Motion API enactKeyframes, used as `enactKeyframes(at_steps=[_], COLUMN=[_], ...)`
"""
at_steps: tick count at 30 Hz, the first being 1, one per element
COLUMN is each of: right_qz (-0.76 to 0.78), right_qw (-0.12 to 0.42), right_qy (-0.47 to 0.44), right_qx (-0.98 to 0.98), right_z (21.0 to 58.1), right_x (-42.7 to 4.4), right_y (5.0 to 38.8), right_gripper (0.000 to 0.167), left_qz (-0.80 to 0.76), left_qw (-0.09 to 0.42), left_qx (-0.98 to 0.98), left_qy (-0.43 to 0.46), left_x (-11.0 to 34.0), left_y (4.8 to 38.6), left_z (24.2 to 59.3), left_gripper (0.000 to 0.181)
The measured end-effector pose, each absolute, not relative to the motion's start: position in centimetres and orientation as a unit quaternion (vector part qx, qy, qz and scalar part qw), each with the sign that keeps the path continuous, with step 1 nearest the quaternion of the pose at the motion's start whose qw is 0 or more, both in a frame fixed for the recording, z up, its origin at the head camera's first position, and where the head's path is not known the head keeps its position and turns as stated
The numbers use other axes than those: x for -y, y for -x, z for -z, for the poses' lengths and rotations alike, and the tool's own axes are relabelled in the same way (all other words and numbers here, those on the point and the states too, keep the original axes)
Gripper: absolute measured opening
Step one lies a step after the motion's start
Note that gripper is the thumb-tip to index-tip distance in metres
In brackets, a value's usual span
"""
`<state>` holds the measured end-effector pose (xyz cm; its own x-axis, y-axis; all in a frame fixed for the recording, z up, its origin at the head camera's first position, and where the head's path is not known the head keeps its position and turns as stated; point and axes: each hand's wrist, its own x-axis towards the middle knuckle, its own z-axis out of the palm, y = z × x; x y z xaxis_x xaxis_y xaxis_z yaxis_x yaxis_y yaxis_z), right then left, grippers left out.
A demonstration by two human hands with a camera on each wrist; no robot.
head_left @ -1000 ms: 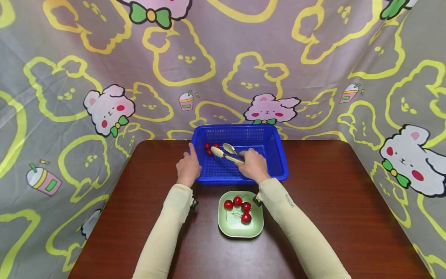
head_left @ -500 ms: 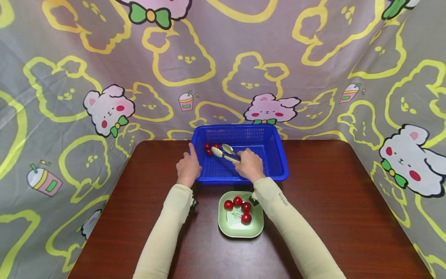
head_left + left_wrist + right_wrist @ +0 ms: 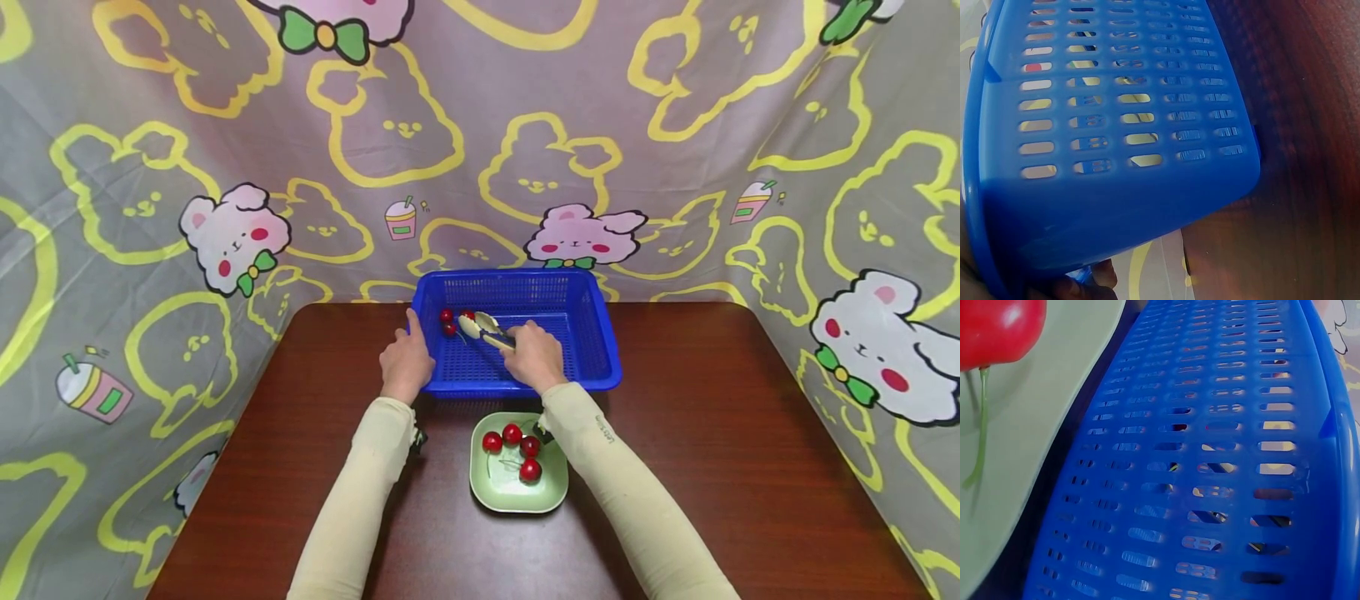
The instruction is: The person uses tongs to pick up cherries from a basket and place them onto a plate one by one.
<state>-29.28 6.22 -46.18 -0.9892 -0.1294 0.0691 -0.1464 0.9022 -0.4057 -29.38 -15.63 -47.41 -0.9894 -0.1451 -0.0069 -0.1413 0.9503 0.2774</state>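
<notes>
In the head view, my right hand [image 3: 534,357] grips kitchen tongs [image 3: 495,337] inside the blue plastic basket [image 3: 611,350]. The pale tong heads are close together, right by a cherry [image 3: 468,316]; whether they touch it I cannot tell. Two more cherries [image 3: 447,322] lie to the left, near the basket's left wall. My left hand [image 3: 406,365] holds the basket's left rim, index finger stretched along it. Seen from the left wrist, fingers [image 3: 1102,275] show around the rim's corner. The right wrist view shows the slotted basket wall [image 3: 1210,437], hiding most of the tongs.
A light green square plate [image 3: 517,502] with several stemmed cherries [image 3: 529,470] stands in front of the basket, partly under my right sleeve. Brown wooden table [image 3: 690,433] extends to both sides. A patterned curtain [image 3: 465,200] closes off the back and sides.
My right hand has shifted slightly left with the tongs, and the gap between the tong heads has narrowed beside the cherry. My left hand and the basket stay put.
</notes>
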Motion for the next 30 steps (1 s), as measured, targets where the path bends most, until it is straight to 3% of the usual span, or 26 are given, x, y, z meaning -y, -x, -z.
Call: enactKeyframes(at_steps=[30], right_qz=[-0.223], right_qw=[0.026], right_qy=[-0.073], right_qx=[0.972], right_z=[46.17], right_x=[-6.96], right_y=[29.28], right_gripper=[0.039], left_qz=[0.134], left_qw=[0.005], left_qx=[0.988], left_qy=[-0.072], left_x=[15.65], left_y=[29.56], left_z=[47.51], left_gripper=[0.099])
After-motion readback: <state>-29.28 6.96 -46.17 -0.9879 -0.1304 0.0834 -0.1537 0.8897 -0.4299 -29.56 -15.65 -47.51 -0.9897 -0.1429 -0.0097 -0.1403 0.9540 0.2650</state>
